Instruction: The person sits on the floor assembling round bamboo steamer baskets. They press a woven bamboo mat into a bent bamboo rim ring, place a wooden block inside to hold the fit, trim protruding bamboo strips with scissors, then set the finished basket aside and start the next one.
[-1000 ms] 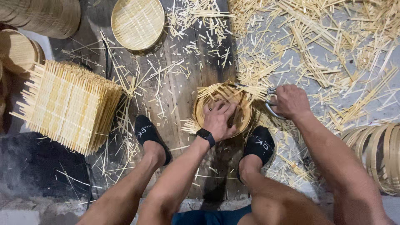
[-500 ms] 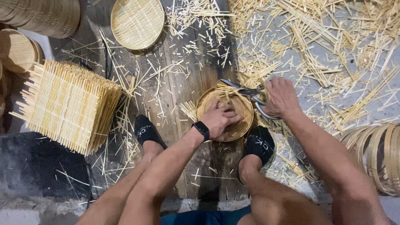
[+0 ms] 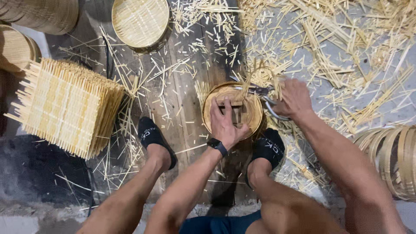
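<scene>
A round bamboo basket frame [image 3: 251,113] lies on the wooden boards between my feet, with woven strip ends sticking out past its far rim. My left hand [image 3: 225,123] presses flat on top of it, over a small wooden block. My right hand [image 3: 294,99] grips the handles of metal shears [image 3: 264,91], whose blades sit at the rim's far right edge among the protruding strips. A dark watch is on my left wrist.
A stack of square woven bamboo mats [image 3: 69,106] stands at the left. A finished round tray [image 3: 141,21] lies at top centre, more trays at top left. Bamboo hoops [image 3: 390,156] lean at the right. Cut strips [image 3: 338,56] litter the floor.
The basket frame has turned under my left hand, which now lies flatter on it. My right hand with the shears has shifted along the rim.
</scene>
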A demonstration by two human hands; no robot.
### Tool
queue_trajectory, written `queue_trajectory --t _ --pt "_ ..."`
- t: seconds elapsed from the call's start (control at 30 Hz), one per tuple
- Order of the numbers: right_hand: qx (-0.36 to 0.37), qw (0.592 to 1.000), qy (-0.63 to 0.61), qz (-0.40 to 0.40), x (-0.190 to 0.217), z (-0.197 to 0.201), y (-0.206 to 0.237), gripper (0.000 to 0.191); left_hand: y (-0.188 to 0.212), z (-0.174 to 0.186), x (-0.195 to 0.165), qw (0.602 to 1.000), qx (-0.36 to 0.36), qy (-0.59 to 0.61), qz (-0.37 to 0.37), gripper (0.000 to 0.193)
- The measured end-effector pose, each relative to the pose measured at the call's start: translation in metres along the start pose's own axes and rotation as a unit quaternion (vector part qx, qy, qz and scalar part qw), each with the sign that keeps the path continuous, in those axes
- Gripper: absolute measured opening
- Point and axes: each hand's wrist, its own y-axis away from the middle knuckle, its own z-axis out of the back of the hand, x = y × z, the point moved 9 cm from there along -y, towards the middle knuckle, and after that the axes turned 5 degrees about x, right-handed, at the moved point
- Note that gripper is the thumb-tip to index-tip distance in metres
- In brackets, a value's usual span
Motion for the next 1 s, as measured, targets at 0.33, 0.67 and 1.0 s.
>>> queue_trajectory --t 0.33,0.67,1.0 --pt "0.043 0.997 0.060 -0.019 0.002 -0.003 -0.005 0.064 -0.012 -0.001 0.004 0.977 0.162 -0.031 -0.132 0.110" --pt "-0.010 1.000 -0.005 -0.012 -0.001 -0.001 0.005 0.047 -0.022 -0.008 0.004 0.993 0.041 -0.022 0.112 0.113" --pt "-0.008 1.000 -0.012 -0.007 0.000 0.002 0.003 0.035 -0.031 -0.007 0.004 0.994 0.086 -0.046 0.046 0.110"
